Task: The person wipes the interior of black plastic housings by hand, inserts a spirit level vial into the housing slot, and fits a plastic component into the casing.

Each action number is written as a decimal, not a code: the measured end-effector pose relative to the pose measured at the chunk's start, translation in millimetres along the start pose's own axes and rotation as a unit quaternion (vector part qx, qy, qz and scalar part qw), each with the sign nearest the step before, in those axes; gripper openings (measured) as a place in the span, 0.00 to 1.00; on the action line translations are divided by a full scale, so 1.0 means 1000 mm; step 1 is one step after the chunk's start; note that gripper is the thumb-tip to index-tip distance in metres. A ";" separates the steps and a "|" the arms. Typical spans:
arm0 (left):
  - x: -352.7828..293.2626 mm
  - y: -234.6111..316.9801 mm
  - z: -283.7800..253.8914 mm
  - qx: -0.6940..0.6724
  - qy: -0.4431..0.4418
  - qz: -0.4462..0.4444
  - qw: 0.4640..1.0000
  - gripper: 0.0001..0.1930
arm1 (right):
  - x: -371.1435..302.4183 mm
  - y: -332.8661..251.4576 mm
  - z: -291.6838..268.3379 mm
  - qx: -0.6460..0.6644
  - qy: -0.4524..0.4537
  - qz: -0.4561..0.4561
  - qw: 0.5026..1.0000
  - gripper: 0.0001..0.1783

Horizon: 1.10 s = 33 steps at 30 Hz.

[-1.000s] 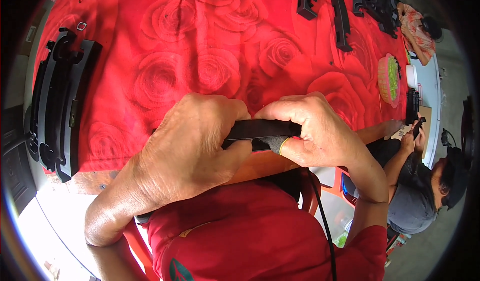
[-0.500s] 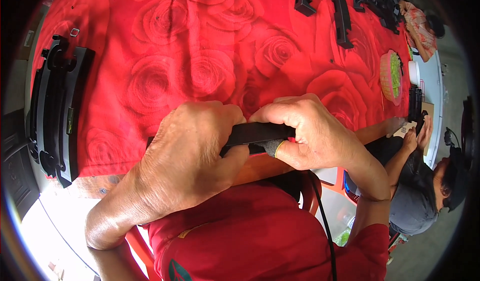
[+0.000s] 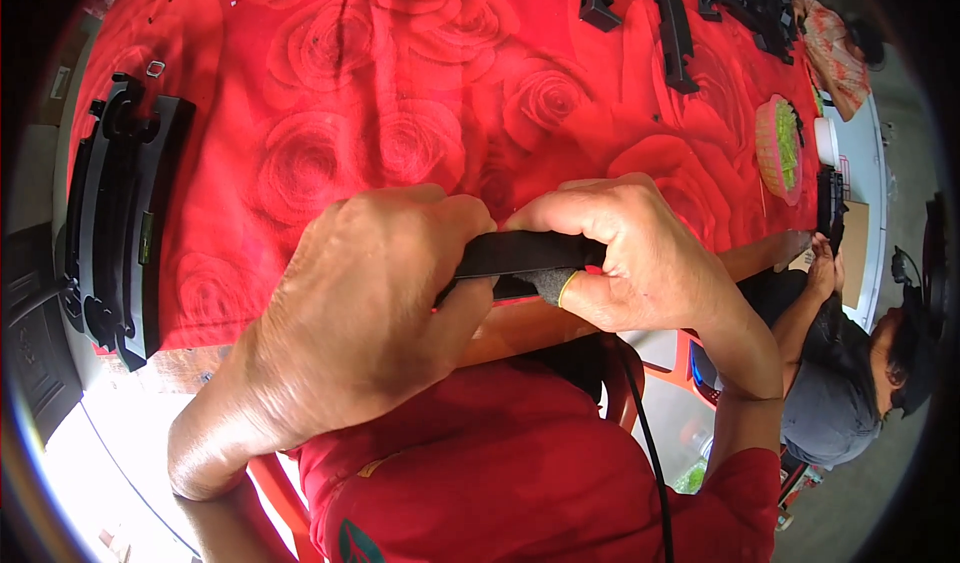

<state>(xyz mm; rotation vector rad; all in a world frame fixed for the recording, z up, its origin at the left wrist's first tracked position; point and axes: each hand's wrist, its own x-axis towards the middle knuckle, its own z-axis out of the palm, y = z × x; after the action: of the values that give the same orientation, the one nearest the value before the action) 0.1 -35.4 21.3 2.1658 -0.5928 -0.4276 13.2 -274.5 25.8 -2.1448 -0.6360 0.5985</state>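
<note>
A long black plastic part (image 3: pixel 522 255) lies crosswise between my hands, just above the near edge of the table. My left hand (image 3: pixel 375 293) grips its left end, fingers over the far side and thumb beneath. On the other end, my right hand (image 3: pixel 630 253) is closed, its thumb in a grey finger cover (image 3: pixel 550 285) with a yellow rim. The palms and fingers hide both ends of the part. Similar black plastic parts (image 3: pixel 125 223) lie side by side at the left of the table.
A red rose-patterned cloth (image 3: pixel 390 93) covers the table. Several black parts (image 3: pixel 672 38) lie at the far right, and a pink basket of green bits (image 3: pixel 778 148) stands by the right edge. A small metal ring (image 3: pixel 155 69) lies far left. Another person (image 3: pixel 830 383) sits at the right.
Both my hands have risen slightly with the black part, and more of its middle shows between them. At the right, the other person's hands have shifted.
</note>
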 end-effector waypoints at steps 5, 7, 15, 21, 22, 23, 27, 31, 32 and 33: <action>0.006 -0.008 0.003 -0.070 -0.047 -0.062 0.994 0.08 | 0.003 0.003 0.000 -0.026 -0.039 0.057 0.997 0.19; 0.004 -0.008 0.004 -0.063 -0.036 -0.061 0.996 0.08 | 0.005 0.006 0.002 -0.014 -0.039 0.060 0.997 0.19; 0.001 -0.010 0.011 -0.017 0.009 -0.020 1.000 0.07 | 0.006 0.013 0.006 -0.026 -0.027 0.017 0.999 0.18; 0.002 -0.012 0.009 -0.031 -0.001 -0.006 1.000 0.06 | 0.006 0.012 0.005 -0.002 -0.011 0.012 1.000 0.15; 0.002 -0.011 0.009 -0.048 -0.010 -0.014 0.999 0.07 | 0.005 0.012 0.006 -0.001 0.017 -0.017 1.000 0.13; 0.002 -0.009 0.008 -0.066 -0.018 -0.022 0.997 0.07 | 0.005 0.012 0.005 -0.002 0.017 -0.019 1.000 0.13; 0.001 -0.008 0.010 -0.048 -0.020 -0.040 0.998 0.06 | 0.006 0.007 0.001 -0.035 -0.015 0.017 0.999 0.15; 0.000 -0.009 0.013 -0.035 0.008 -0.022 0.999 0.06 | 0.007 0.007 0.002 -0.029 -0.034 0.046 0.998 0.18; -0.001 -0.009 0.013 -0.029 0.016 -0.016 0.999 0.06 | 0.007 0.008 0.002 -0.028 -0.035 0.046 0.998 0.18; -0.001 -0.009 0.013 -0.029 0.015 -0.017 0.999 0.06 | 0.008 0.010 0.002 -0.019 -0.036 0.042 0.998 0.18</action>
<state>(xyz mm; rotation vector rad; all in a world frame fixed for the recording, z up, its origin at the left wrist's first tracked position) -4.2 -38.1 6.6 2.1262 -0.5208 -0.4238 20.2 -273.6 15.2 -2.2025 -0.6036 0.7182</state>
